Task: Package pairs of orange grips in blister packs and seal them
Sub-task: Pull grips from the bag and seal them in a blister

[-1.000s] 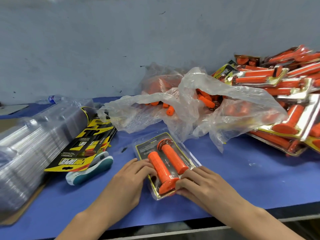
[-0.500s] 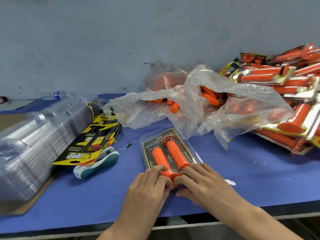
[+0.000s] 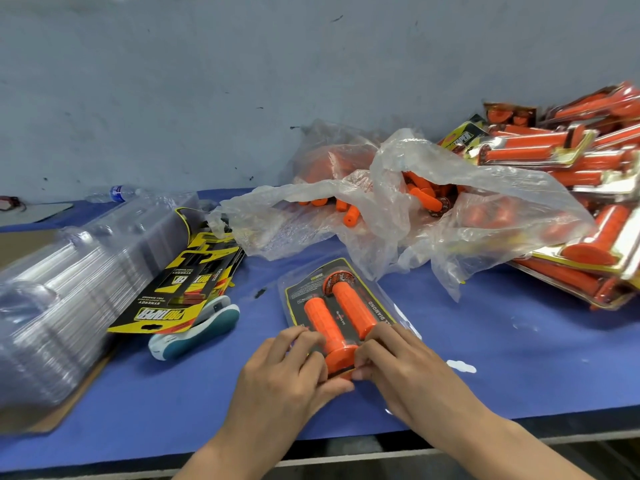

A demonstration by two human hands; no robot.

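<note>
The blister pack (image 3: 298, 295) holding two orange grips (image 3: 351, 306) lies flat on the tabletop (image 3: 502, 362) near its front edge, where the surface backs the pressing. The left hand (image 3: 287, 374) and right hand (image 3: 403, 370) meet at the pack's near end, fingers (image 3: 302, 336) curled and pinching its rim, apparently to snap the seam shut. A bag (image 3: 467, 202) of loose grips lies behind; finished packs (image 3: 540, 147) are heaped at right, within reach.

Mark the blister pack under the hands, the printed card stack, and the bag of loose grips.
blister pack (image 3: 300, 294), head view, dark card corner.
printed card stack (image 3: 162, 315), head view, yellow logo band.
bag (image 3: 467, 174), head view, clear upper film.
</note>
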